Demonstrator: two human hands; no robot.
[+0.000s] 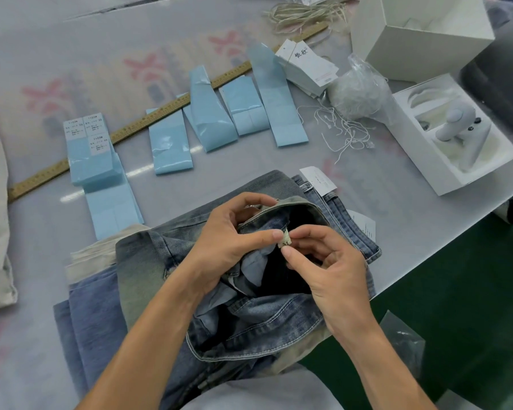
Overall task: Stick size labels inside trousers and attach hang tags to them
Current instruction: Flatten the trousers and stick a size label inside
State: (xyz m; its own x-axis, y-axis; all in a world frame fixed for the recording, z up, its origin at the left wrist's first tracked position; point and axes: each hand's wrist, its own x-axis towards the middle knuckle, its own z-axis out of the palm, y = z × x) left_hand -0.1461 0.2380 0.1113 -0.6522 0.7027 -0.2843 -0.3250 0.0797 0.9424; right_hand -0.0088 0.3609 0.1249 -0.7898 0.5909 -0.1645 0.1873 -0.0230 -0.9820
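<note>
Left hand [225, 244]: grasps the waistband of the top jeans [249, 306], fingers curled over the band's edge, thumb tip pressed against a small pale label [285, 241].
Right hand [329, 267]: pinches that same label between thumb and forefinger, just inside the opened waist.
Jeans: faded blue denim, lying at the near middle of the counter [42, 261], waist turned open toward the person, on top of other folded trousers.
Label sheets [172, 143]: light-blue strips laid in a row at the far middle; the leftmost stack [91, 149] carries white printed size labels.
Hang tags [305, 66]: white pile at far right, beside loose white strings [347, 134].
Ruler [148, 122]: yellow, running diagonally under the blue strips.
White box [421, 34]: open, at the far right corner.
</note>
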